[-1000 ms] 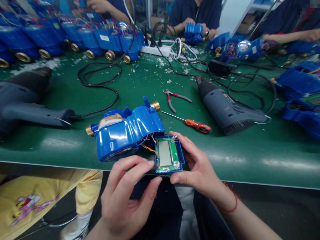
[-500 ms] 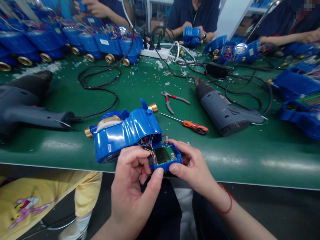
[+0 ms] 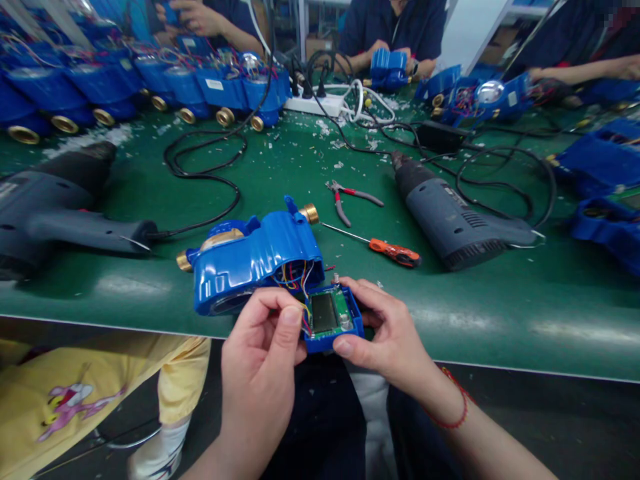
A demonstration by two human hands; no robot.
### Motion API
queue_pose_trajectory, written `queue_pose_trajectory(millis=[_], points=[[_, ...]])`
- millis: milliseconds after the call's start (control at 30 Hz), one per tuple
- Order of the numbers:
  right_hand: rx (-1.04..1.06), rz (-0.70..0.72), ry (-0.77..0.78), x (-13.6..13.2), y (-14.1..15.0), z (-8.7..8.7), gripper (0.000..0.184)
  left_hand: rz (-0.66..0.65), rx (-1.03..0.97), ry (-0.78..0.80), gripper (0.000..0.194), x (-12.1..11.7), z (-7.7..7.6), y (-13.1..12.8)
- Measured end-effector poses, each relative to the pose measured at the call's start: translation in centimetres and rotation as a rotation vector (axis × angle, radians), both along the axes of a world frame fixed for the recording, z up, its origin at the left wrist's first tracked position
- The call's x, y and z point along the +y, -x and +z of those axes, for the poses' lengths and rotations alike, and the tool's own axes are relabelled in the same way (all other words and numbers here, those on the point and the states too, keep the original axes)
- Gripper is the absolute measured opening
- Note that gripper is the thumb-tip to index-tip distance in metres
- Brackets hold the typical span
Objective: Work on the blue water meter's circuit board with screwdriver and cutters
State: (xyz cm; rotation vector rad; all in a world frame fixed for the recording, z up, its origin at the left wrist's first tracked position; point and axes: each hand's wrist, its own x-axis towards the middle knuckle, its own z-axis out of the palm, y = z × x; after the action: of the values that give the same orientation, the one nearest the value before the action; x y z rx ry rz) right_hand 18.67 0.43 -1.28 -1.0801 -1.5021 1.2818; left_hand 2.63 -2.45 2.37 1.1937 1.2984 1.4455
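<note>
Near the bench's front edge, my right hand (image 3: 383,327) grips a small blue housing (image 3: 325,345) by its right side. Inside it sits a green circuit board (image 3: 343,308) with a dark display (image 3: 324,313). My left hand (image 3: 270,340) is closed at the housing's left side, thumb against forefinger, pinching thin coloured wires (image 3: 305,317). These wires run toward the open end of a blue water meter body (image 3: 255,257), which lies on its side with brass threaded ends. Part of the wires is hidden behind my left fingers.
A screwdriver (image 3: 395,253), cutting pliers (image 3: 345,200) and a heat gun (image 3: 445,213) lie beyond my hands. Another heat gun (image 3: 75,213) is at left. Blue meters (image 3: 220,87) and a power strip (image 3: 315,103) line the back. Co-workers sit opposite; yellow trousers (image 3: 125,387) show at left.
My left thumb has moved up against the forefinger, closing the hand on the wires. My right hand still holds the housing. The view has shifted slightly.
</note>
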Motion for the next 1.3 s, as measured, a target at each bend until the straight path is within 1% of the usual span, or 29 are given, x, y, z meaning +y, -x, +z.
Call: queue_pose_trajectory(millis=[33,100,167,200,233,300,333,367,400,467,500,533,600,633,700,733,767,800,867,900,933,1033,1133,1233,1300], points=[[0.001,0.003,0.007,0.0,0.0,0.0,0.067,0.026,-0.071,0.018,0.022,0.0,0.0,0.0],[0.006,0.011,0.028,0.1,-0.1,-0.1,0.069,0.096,-0.105,-0.038,0.017,-0.2,0.0,0.4],[0.011,0.022,0.048,0.1,-0.2,-0.1,0.071,0.188,-0.054,-0.153,0.011,-0.7,-0.1,1.0],[0.014,0.026,0.055,0.0,-0.3,0.0,0.071,0.223,-0.009,-0.198,0.012,-1.0,-0.2,1.3],[0.017,0.029,0.061,0.0,-0.3,0.0,0.071,0.228,0.051,-0.23,0.016,-1.3,-0.3,1.7],[0.026,0.033,0.071,-0.1,-0.4,0.2,0.069,0.164,0.216,-0.216,0.021,-2.0,-0.8,2.2],[0.031,0.039,0.079,-0.2,-0.3,0.3,0.068,0.102,0.289,-0.179,0.02,-2.2,-1.1,2.4],[0.038,0.052,0.091,-0.3,-0.3,0.4,0.068,0.03,0.331,-0.14,0.018,-2.4,-1.4,2.4],[0.044,0.072,0.1,-0.4,-0.3,0.5,0.068,-0.035,0.336,-0.107,0.022,-2.5,-1.7,2.4],[0.044,0.116,0.09,-0.5,-0.1,0.7,0.064,-0.134,0.249,-0.069,0.045,-2.2,-2.2,2.1],[0.042,0.132,0.073,-0.6,-0.1,0.8,0.062,-0.171,0.177,-0.068,0.052,-2.0,-2.3,1.8],[0.038,0.143,0.047,-0.7,-0.1,0.8,0.058,-0.201,0.105,-0.065,0.055,-1.6,-2.4,1.6],[-0.027,0.135,-0.052,-0.9,-0.2,1.0,0.054,-0.24,-0.024,-0.063,0.053,-0.8,-2.4,1.2],[-0.105,0.098,-0.127,-0.9,-0.3,1.2,0.057,-0.248,-0.08,-0.069,0.051,-0.5,-2.3,1.1],[-0.316,-0.044,-0.329,-1.0,-0.5,1.7,0.064,-0.25,-0.162,-0.077,0.051,0.1,-2.2,1.0],[-0.401,-0.115,-0.441,-1.0,-0.7,2.1,0.062,-0.249,-0.193,-0.078,0.053,0.2,-2.1,1.1],[-0.449,-0.16,-0.542,-1.0,-0.8,2.5,0.053,-0.247,-0.218,-0.079,0.055,0.4,-2.1,1.1],[-0.455,-0.166,-0.619,-1.0,-0.8,3.0,0.04,-0.243,-0.239,-0.074,0.058,0.4,-2.1,1.1],[-0.408,-0.106,-0.704,-0.9,-0.8,3.9,0.013,-0.229,-0.272,-0.061,0.06,0.5,-2.2,1.1],[-0.396,-0.073,-0.715,-0.8,-0.8,4.3,0.006,-0.217,-0.285,-0.058,0.061,0.5,-2.2,1.0],[-0.393,-0.054,-0.709,-0.7,-0.8,4.6,0.005,-0.209,-0.294,-0.051,0.063,0.5,-2.2,1.0],[-0.411,-0.02,-0.676,-0.5,-0.6,5.1,0.008,-0.228,-0.32,-0.06,0.066,0.7,-2.1,0.8],[-0.424,0.037,-0.652,-0.3,-0.6,5.2,0.009,-0.267,-0.341,-0.072,0.071,1.0,-2.0,0.9],[-0.421,0.071,-0.654,-0.3,-0.5,5.2,0.011,-0.261,-0.344,-0.049,0.073,1.2,-1.9,1.0],[-0.413,0.067,-0.633,-0.4,-0.2,5.2,0.012,-0.249,-0.336,-0.041,0.073,1.2,-1.9,1.1]])
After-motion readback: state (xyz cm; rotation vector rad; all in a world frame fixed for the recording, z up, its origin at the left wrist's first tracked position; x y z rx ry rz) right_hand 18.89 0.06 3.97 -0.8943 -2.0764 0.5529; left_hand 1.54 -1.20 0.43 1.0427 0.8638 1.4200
